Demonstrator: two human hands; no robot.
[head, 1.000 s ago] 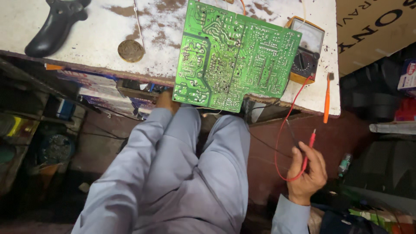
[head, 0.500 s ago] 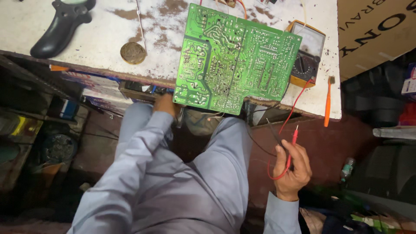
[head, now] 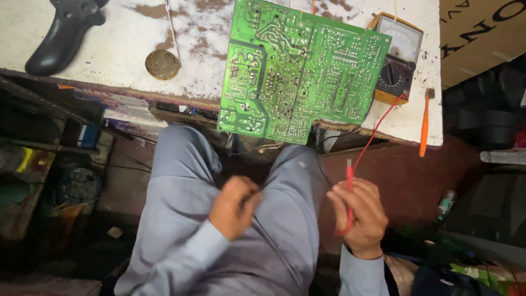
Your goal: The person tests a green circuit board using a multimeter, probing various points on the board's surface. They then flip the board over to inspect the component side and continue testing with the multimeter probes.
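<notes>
Stained white bench (head: 126, 38), green circuit board (head: 298, 71) overhanging; right hand (head: 359, 216) gripping red probe (head: 349, 178), left hand (head: 234, 205) closed on black lead (head: 274, 241) (likely); probing next.

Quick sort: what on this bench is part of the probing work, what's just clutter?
In use:
right hand holding red probe
left hand on a thin dark lead
green circuit board
yellow multimeter

Lying about:
black handle-shaped tool
round brown tin
orange brush
</notes>
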